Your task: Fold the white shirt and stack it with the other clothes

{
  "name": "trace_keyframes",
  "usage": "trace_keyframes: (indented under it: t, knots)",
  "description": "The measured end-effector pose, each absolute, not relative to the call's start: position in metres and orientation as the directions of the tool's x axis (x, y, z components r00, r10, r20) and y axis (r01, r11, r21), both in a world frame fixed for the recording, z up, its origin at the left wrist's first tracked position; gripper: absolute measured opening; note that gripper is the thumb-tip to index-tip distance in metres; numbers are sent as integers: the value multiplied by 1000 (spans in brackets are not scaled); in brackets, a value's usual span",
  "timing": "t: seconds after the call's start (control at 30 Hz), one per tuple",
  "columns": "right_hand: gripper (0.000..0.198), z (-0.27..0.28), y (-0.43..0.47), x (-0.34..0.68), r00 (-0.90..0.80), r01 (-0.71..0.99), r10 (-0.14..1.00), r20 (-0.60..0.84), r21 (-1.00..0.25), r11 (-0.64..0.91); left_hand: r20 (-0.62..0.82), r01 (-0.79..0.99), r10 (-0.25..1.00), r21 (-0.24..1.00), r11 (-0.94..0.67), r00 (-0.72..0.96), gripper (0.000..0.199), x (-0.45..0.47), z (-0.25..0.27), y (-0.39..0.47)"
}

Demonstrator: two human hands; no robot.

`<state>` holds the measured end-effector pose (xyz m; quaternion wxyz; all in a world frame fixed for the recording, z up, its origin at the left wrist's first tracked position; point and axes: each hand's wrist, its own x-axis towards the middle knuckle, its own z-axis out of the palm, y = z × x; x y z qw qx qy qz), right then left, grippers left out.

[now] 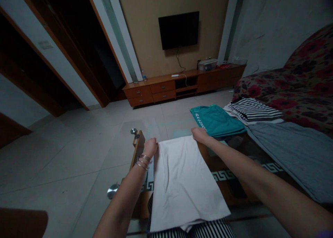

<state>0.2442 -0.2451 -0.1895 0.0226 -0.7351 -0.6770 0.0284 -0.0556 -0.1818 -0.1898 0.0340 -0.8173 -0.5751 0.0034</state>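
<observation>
Hands (150, 147) (199, 134) with white cloth (186, 179) between

The white cloth (182, 182) is plain, with no print showing, and is stretched out as a flat panel with four sides. Its far edge is nearly straight, with the left hand (151, 147) gripping one corner and the right hand (199, 134) the other. Soft creases run down its left part, with fainter wrinkles across the middle. It appears wider toward the near edge, where a second layer pokes out below the hem. That edge hangs over black-and-white striped clothing (213, 230).
</observation>
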Motion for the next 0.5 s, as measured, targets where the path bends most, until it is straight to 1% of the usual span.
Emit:
trace_keyframes:
  t: [0.23, 0.5]
  knots:
    - [29, -190, -240, 242, -67, 998, 997, -39, -6, 67, 24, 952, 952, -29, -304, 305, 26, -55, -189, -186]
    - [31, -191, -239, 233, -81, 996, 996, -29, 42, 83, 39, 957, 956, -7, -291, 291, 28, -55, -188, -190]
